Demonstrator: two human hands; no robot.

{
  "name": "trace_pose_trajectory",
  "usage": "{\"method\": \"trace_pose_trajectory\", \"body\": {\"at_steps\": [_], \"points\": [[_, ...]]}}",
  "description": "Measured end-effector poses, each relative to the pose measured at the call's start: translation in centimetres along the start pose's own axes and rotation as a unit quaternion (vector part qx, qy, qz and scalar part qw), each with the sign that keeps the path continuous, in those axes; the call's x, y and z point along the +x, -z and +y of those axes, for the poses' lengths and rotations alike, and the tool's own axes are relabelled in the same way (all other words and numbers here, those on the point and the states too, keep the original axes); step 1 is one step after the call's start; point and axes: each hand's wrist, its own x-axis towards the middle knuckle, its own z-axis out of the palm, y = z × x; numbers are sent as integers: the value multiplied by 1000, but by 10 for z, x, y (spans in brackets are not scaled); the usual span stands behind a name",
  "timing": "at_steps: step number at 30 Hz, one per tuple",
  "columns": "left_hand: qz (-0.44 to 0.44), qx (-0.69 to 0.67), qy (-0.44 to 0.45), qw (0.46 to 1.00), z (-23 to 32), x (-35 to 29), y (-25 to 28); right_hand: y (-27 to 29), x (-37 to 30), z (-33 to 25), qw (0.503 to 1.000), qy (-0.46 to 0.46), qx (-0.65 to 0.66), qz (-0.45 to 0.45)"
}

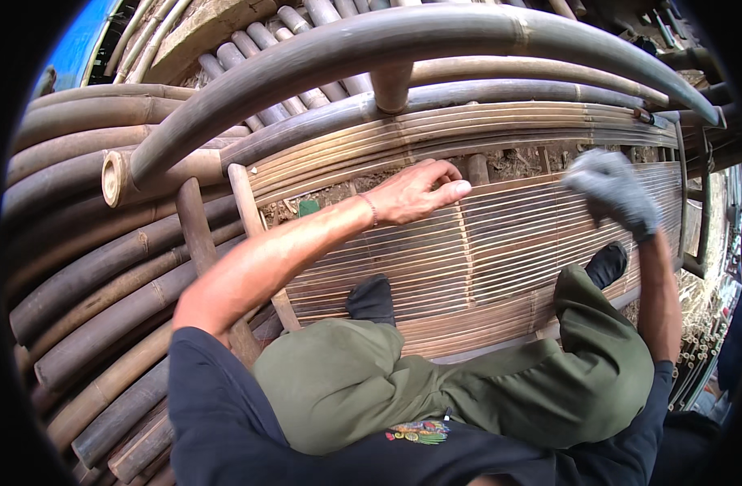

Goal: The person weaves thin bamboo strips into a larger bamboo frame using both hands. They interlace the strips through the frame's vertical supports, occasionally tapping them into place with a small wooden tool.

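My left hand (420,193), bare with a thin bracelet, hovers over or rests on the upper edge of a panel of narrow bamboo strips (509,243). Its fingers curl loosely, the thumb stands apart, and nothing shows between them. Contact with the uppermost strip cannot be made out. To the right, my right hand (618,193) wears a grey glove and is smeared by motion above the same panel; what its fingers hold, if anything, is unclear. Beyond a gap lies a bundle of long bamboo slats (452,128). My feet in dark footwear are on the panel.
A thick curved bamboo pole (347,50) arches across in front of me, joined to a short upright (391,87). Stacked bamboo poles (120,267) fill the left side. A small dark object (646,117) lies at the slats' right end. Cut bamboo (695,356) is piled at right.
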Motion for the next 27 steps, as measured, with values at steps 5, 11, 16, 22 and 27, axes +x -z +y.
{"method": "trace_pose_trajectory", "body": {"at_steps": [5,11,16,22,27], "points": [[11,231,2,973,-84,-60,6,117,-53,31,955,39,-17,294],[198,351,-121,907,-123,-83,-36,312,-178,147,843,-44,-273,461],[235,252,-175,922,-112,-68,-56,323,-202,120,655,-233,-566,443],[207,145,-245,936,-32,-80,-74,-96,-19,-36,859,322,-378,125],[342,143,-224,901,-1,-90,-39,-160,18,-19,962,31,-160,-219]]}}
